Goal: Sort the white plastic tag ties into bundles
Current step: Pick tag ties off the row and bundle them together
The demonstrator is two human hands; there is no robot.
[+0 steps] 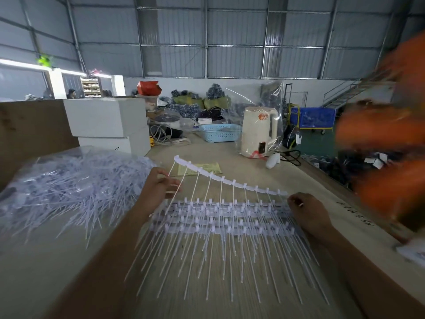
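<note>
Across the worktop (264,173), a wood-grain surface, the largest thing is one clear plastic bag (64,187) heaped with loose white tag ties at the left edge. Behind it, toward the far left corner, stand two white boxes (108,125), one stacked on the other. Toward the far edge sit one cream electric kettle (258,132) and one light blue perforated basket (219,132). At the middle of the worktop lie overlapping strips of tag ties (220,217), roughly four layers, though the exact count cannot be told; their thin tails fan toward the near edge. One more strip (230,180) is lifted above them in a curve, with about ten ties hanging from it. The left hand (158,187) pinches this strip's leftmost tie between curled fingers. The right hand (305,210) grips the strip's right end. One yellow paper slip (207,168) lies just beyond the raised strip.
</note>
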